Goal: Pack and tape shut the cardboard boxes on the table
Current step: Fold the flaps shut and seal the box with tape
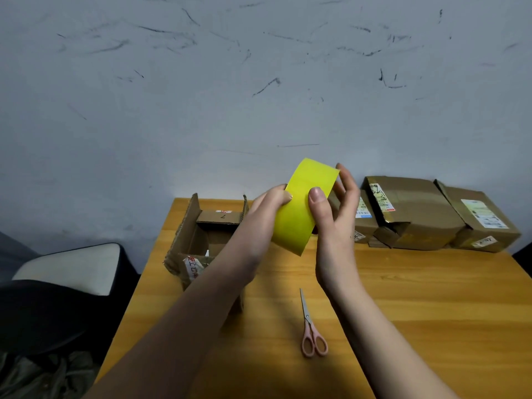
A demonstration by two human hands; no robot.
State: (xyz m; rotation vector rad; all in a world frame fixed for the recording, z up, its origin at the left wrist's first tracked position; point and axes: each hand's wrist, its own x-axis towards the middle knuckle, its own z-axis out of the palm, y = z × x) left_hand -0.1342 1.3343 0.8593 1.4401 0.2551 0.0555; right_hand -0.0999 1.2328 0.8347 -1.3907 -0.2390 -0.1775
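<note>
- Pink-handled metal scissors (311,329) are lying nearest.
- Both hands, left hand (266,214) and right hand (335,217), are gripping the light, stiff yellow tape roll (302,208) by its rim.

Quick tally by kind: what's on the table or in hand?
Brown cardboard boxes: 4, one open, three closed
Yellow tape roll: 1, held in both hands
Pink-handled scissors: 1
Total: 6
</note>
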